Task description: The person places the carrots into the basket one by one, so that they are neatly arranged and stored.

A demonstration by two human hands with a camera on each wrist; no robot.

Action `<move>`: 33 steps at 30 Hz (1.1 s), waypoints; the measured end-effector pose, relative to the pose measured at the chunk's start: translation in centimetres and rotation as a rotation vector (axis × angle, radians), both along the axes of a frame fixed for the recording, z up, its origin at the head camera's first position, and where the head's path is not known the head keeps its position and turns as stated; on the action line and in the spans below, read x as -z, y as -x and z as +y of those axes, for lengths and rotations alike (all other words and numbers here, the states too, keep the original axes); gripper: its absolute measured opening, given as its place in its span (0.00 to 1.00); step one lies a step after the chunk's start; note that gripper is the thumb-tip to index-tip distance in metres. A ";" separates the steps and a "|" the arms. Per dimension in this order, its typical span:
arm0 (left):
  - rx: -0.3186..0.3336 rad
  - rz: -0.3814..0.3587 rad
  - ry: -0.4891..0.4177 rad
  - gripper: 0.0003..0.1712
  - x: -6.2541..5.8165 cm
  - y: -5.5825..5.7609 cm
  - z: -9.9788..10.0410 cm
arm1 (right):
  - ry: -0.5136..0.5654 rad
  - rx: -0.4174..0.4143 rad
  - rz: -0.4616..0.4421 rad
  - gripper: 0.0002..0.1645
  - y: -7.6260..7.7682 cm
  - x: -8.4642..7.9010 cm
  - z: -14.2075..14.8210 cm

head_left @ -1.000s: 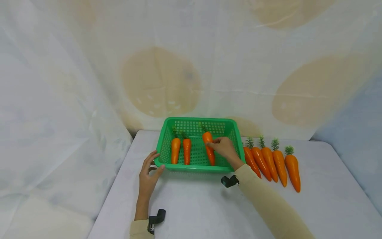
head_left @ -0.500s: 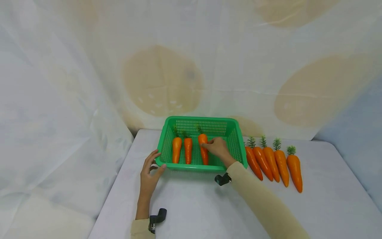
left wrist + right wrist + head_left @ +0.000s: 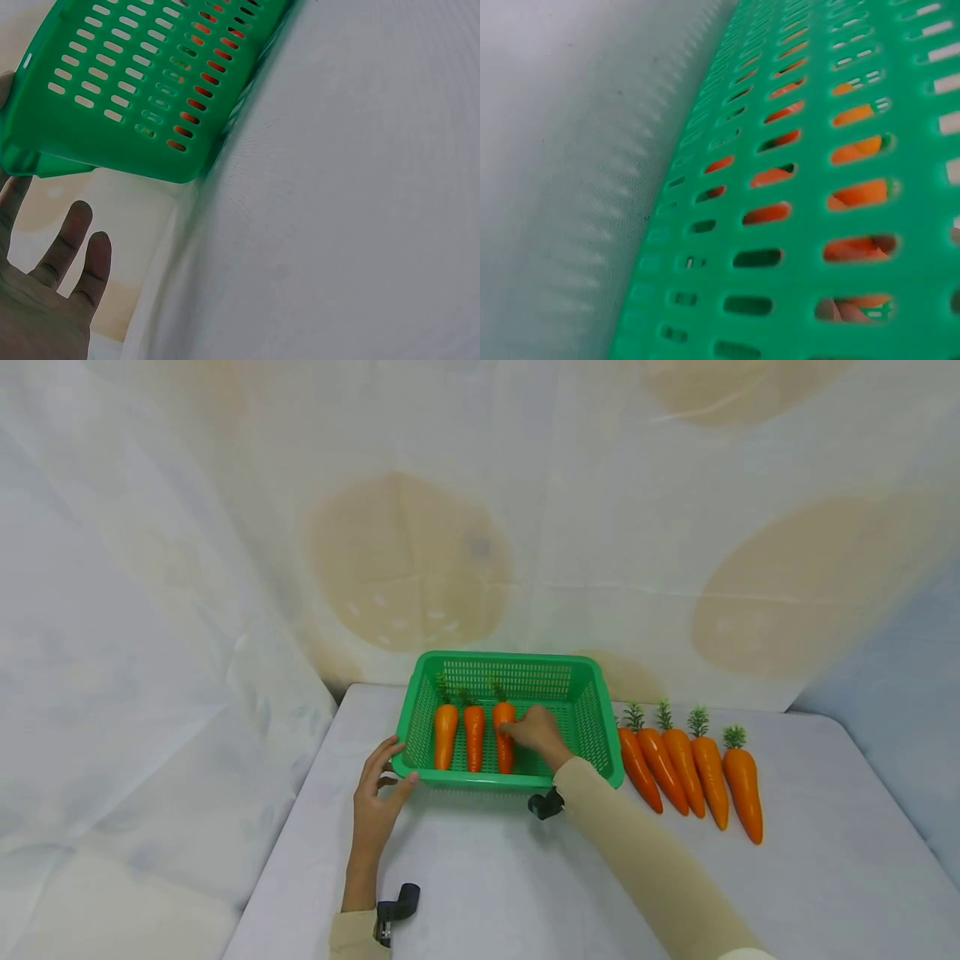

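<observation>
In the head view a green plastic basket stands on the table, with three glossy artificial carrots lying side by side in it. My right hand reaches inside and pinches the rightmost carrot, whose leafy top points to the back wall. To its left lie a middle carrot and a left carrot. My left hand holds the basket's front left corner between thumb and fingers; two other fingers stay off it in the left wrist view. Through the slots, the right wrist view shows bits of orange carrot.
Right of the basket, several more carrots lie in a slanted row on the white table, green tops to the back. A patterned cloth hangs behind the table and at its sides.
My right hand has moved left inside the basket with its carrot, bringing it beside the middle one and turning it straighter. The left hand keeps its place at the corner.
</observation>
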State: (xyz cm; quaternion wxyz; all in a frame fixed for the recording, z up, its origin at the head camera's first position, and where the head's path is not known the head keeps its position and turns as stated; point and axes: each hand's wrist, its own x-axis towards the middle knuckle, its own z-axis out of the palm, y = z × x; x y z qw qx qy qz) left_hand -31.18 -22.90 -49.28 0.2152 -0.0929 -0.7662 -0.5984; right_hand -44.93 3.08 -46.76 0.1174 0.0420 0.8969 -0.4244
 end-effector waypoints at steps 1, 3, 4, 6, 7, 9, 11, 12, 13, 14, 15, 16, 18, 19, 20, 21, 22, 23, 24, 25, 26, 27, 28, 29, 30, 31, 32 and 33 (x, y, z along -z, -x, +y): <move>0.000 0.001 -0.001 0.29 0.0 0.0 0.0 | -0.006 -0.002 -0.002 0.25 0.0 0.0 -0.1; 0.002 0.003 -0.005 0.29 0.0 0.0 0.0 | -0.016 -0.008 -0.001 0.24 0.0 0.0 -0.4; 0.002 0.004 -0.008 0.29 0.0 0.0 0.0 | -0.017 -0.010 -0.002 0.23 0.0 0.0 -0.6; 0.004 0.007 -0.010 0.29 0.0 0.0 0.0 | -0.020 -0.015 -0.007 0.22 0.0 0.0 -0.8; 0.005 0.007 -0.011 0.29 0.0 0.0 0.0 | -0.025 -0.016 -0.008 0.21 0.0 0.0 -1.0; 0.007 0.008 -0.015 0.29 0.1 0.0 0.0 | -0.026 -0.015 -0.017 0.21 0.0 -0.1 -1.3; 0.010 0.009 -0.015 0.29 0.2 0.0 0.0 | -0.030 -0.013 -0.031 0.21 0.0 -0.1 -1.5; 0.010 0.011 -0.017 0.29 0.2 0.0 0.0 | -0.030 -0.010 -0.040 0.21 0.0 -0.2 -1.7; 0.009 0.012 -0.016 0.29 0.2 0.0 0.0 | -0.034 -0.009 -0.045 0.21 0.0 -0.2 -1.8; 0.009 0.014 -0.017 0.29 0.3 0.0 0.0 | -0.035 -0.010 -0.051 0.21 0.1 -0.2 -1.9; 0.009 0.015 -0.015 0.29 0.3 0.1 -0.1 | -0.037 -0.011 -0.057 0.21 0.1 -0.2 -2.0; 0.009 0.017 -0.015 0.29 0.3 0.1 -0.1 | -0.035 -0.012 -0.061 0.21 0.1 -0.2 -2.1; 0.006 0.017 -0.013 0.29 0.3 0.1 -0.1 | -0.034 -0.014 -0.061 0.22 0.2 -0.2 -2.3; 0.006 0.015 -0.011 0.29 0.3 0.2 -0.1 | -0.038 -0.017 -0.060 0.22 0.3 -0.2 -2.3; 0.006 0.014 -0.011 0.29 0.3 0.2 -0.1 | -0.038 -0.018 -0.061 0.23 0.3 -0.1 -2.4; 0.005 0.011 -0.009 0.29 0.2 0.2 -0.1 | -0.039 -0.019 -0.061 0.23 0.3 -0.1 -2.4; 0.004 0.009 -0.008 0.29 0.2 0.2 -0.1 | -0.040 -0.020 -0.061 0.23 0.4 -0.1 -2.4; 0.002 0.005 -0.009 0.29 0.1 0.2 -0.1 | -0.045 -0.023 -0.060 0.23 0.4 -0.1 -2.4; 0.001 0.003 -0.011 0.29 0.1 0.2 -0.1 | -0.049 -0.025 -0.061 0.23 0.4 -0.1 -2.4; -0.001 0.001 -0.011 0.29 0.0 0.2 -0.1 | -0.054 -0.028 -0.062 0.23 0.4 -0.1 -2.5; -0.003 -0.001 -0.011 0.29 0.0 0.2 0.0 | -0.055 -0.030 -0.062 0.23 0.3 -0.1 -2.5; -0.004 -0.002 -0.012 0.29 0.0 0.2 0.0 | -0.055 -0.031 -0.062 0.23 0.3 -0.2 -2.5; -0.003 -0.001 -0.013 0.29 -0.1 0.1 0.0 | -0.056 -0.036 -0.058 0.23 0.3 -0.1 -2.5; -0.001 0.000 -0.013 0.29 -0.1 0.1 0.0 | -0.056 -0.040 -0.054 0.24 0.3 -0.1 -2.5; 0.000 0.001 -0.011 0.29 -0.1 0.1 0.0 | -0.053 -0.043 -0.053 0.24 0.2 -0.1 -2.4; 0.001 0.004 -0.009 0.29 -0.1 0.1 0.0 | -0.051 -0.047 -0.049 0.25 0.2 -0.1 -2.4; 0.004 0.004 -0.009 0.29 -0.1 0.1 -0.1 | -0.050 -0.053 -0.046 0.26 0.2 0.0 -2.4; 0.006 0.004 -0.008 0.29 0.0 0.0 -0.1 | -0.048 -0.058 -0.043 0.26 0.1 0.0 -2.3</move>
